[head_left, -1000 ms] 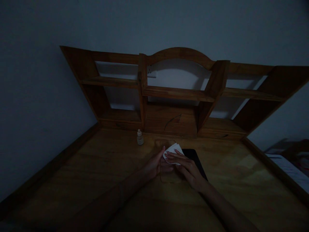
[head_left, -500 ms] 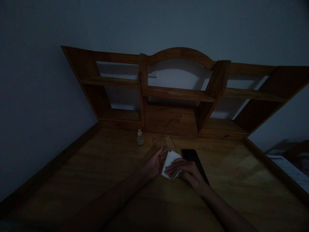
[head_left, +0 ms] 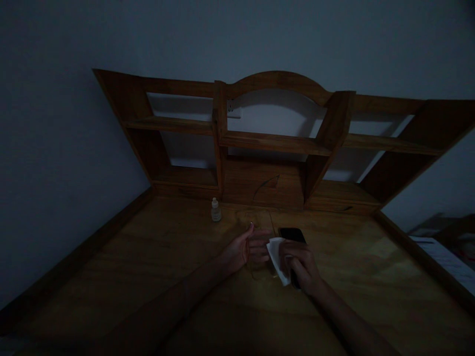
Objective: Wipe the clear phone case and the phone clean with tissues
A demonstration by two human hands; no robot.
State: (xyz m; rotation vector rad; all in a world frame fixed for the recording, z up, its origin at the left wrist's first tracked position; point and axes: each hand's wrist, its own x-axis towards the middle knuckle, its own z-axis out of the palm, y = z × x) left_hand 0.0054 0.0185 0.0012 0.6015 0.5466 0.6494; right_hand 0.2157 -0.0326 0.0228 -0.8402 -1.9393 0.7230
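Observation:
My left hand (head_left: 247,249) is held over the desk with thumb raised and fingers stretched apart, and I see nothing gripped in it. Just to its right, my right hand (head_left: 302,264) pinches a folded white tissue (head_left: 277,259), which hangs down toward the left hand. Partly under the right hand lies a black phone (head_left: 292,234). Thin, faint golden lines (head_left: 272,222) run on the desk around the left fingers; what they belong to is too dim to tell. A small dropper bottle (head_left: 215,211) with a pale cap stands upright behind the left hand.
A wooden shelf unit (head_left: 274,143) with several compartments closes off the back of the desk (head_left: 178,232). Raised wooden edges run along both sides. White papers (head_left: 443,257) lie beyond the right edge. A wall socket (head_left: 233,110) shows behind the shelf.
My right hand has drawn the tissue off the left palm, to the right and over the phone. The left hand's fingers, earlier partly covered by the tissue, now show spread.

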